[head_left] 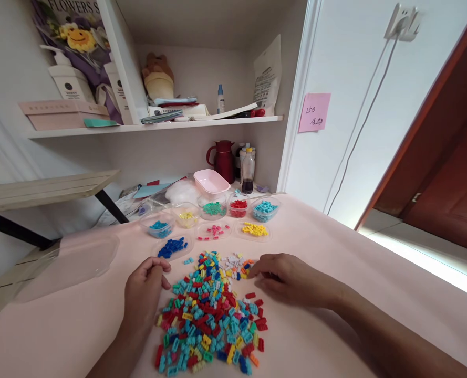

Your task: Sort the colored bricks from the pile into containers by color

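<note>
A heap of small toy bricks in red, turquoise, yellow, blue and green lies on the pink table cover. My left hand rests at the heap's left edge, its fingers curled in; whatever they may hold is hidden. On the far right side, my right hand reaches to a patch of white and orange bricks. Its fingers bend together and down, and the tips touch bricks there; what lies between them cannot be made out. Two light-blue bricks lie apart near my left hand.
Clear tubs hold sorted bricks: dark blue, blue, pink, yellow, green, red and turquoise. Behind stand a pink basin, a red jug and a bottle. A clear lid lies left.
</note>
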A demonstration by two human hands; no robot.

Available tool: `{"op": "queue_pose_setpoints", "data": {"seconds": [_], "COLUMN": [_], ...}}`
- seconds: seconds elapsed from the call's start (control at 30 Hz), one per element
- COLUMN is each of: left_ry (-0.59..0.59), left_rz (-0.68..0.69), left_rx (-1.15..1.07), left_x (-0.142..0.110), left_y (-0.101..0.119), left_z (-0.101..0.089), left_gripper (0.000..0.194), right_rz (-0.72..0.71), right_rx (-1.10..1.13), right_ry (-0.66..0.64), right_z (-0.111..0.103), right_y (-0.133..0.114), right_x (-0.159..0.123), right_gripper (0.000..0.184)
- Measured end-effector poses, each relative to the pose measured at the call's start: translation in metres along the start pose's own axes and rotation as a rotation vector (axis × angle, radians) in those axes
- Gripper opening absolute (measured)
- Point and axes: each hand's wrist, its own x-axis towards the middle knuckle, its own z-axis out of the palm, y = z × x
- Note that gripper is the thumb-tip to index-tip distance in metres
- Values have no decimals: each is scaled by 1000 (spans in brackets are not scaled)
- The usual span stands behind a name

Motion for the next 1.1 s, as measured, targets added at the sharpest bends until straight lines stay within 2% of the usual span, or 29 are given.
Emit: {"op": "queue_pose_setpoints", "data": {"seconds": [0.13,0.27,0.57,0.87,1.1], "left_ry": [-8,-19,-45,-46,-37], "left_rz": [5,3,-17,-4,41], "left_rx": [10,8,1,21,23], "left_x": [-2,-3,-3,2,8], "left_y": [3,5,3,-2,-8], "left_z": [0,0,0,-2,-2], "left_gripper": [16,15,16,18,20], "right_rz": [-82,-146,-64,-7,116], "right_rx": [89,63,33,59,258], "right_ry": [11,-51,-91,-33,56], "right_z": [6,10,8,12,5], "right_y": [0,1,-1,1,10], "right_x": [3,6,7,10,11], "right_gripper": [36,39,19,7,12]}}
